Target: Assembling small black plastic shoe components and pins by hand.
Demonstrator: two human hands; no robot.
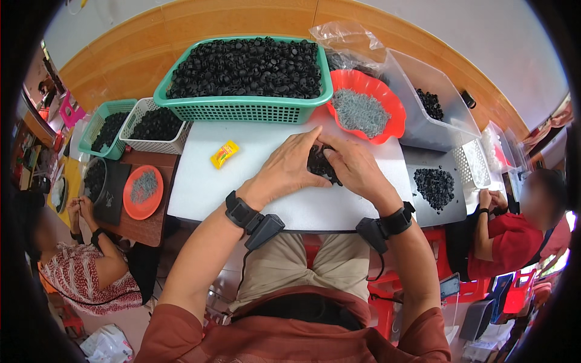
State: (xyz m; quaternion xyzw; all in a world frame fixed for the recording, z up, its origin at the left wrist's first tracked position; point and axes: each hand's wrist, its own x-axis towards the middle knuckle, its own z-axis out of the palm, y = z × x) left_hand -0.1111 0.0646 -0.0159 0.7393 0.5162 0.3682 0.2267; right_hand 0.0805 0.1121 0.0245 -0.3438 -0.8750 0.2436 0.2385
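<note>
A pile of small black plastic parts (321,165) lies on the white board (218,187) in front of me. Around its left side curves my left hand (289,164), open, its fingers stretched forward and its thumb apart from them. My right hand (354,166) curves around the other side, also open, with its thumb over the pile's edge. The fingertips of both hands meet at the far side of the pile. Much of the pile is hidden beneath the hands.
A green basket (242,112) heaped with black parts stands behind the board. Right of it are a red scalloped bowl (396,109) of thin metal pieces and a clear plastic bin (417,130). A yellow packet (224,154) lies on the board. People sit working on both sides.
</note>
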